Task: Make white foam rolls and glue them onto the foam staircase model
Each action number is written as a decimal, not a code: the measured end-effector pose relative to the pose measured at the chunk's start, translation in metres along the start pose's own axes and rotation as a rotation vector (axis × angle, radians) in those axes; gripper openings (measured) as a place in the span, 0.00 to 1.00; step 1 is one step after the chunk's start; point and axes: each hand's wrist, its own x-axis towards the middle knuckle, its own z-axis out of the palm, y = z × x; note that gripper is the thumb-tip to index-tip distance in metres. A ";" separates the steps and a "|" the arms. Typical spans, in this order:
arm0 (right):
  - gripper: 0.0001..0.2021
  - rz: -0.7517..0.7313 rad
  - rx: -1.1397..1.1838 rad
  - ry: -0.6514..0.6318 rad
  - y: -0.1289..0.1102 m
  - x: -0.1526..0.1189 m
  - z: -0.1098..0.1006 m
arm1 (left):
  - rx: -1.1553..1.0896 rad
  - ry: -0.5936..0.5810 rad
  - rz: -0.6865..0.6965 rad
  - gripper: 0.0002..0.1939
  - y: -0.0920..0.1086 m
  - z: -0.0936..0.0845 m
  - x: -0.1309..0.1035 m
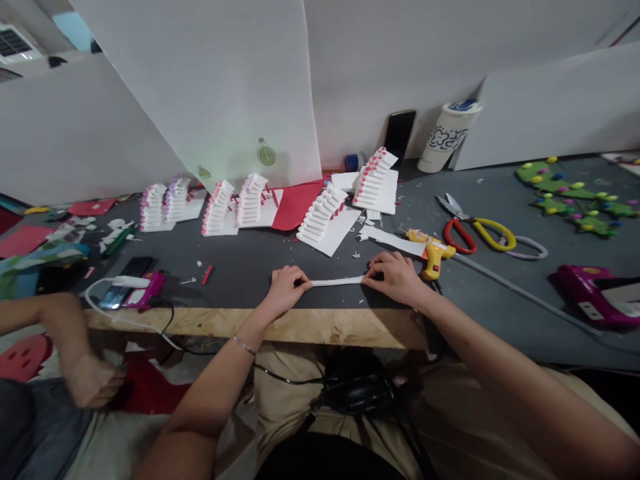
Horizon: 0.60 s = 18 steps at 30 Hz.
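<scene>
A thin white strip (337, 283) stretches level between my two hands near the table's front edge. My left hand (287, 288) pinches its left end between thumb and fingers. At the other end, my right hand (393, 277) pinches the strip the same way. Just right of my right hand lies a yellow glue gun (436, 260), with a wider white strip (393, 240) beside its nozzle. Beyond my hands stands a white stepped piece (320, 217) on a white card, with similar pink-tipped pieces (253, 200) to its left.
Scissors (463, 223) with red and yellow handles lie at right, near a green piece with coloured balls (565, 183). A white cup (445, 140) and a phone (400, 133) stand against the back. A magenta device (600, 297) sits far right. A co-worker's hand (93, 380) is at lower left.
</scene>
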 end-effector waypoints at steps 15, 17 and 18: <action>0.08 0.024 -0.052 -0.114 0.002 0.016 -0.004 | 0.049 -0.015 -0.012 0.05 0.009 0.003 0.007; 0.02 -0.014 -0.065 -0.096 -0.005 0.012 -0.008 | 0.070 -0.021 0.027 0.07 0.010 0.001 0.004; 0.01 -0.055 -0.084 -0.074 -0.010 0.010 -0.011 | 0.100 -0.021 0.054 0.07 0.011 0.000 0.002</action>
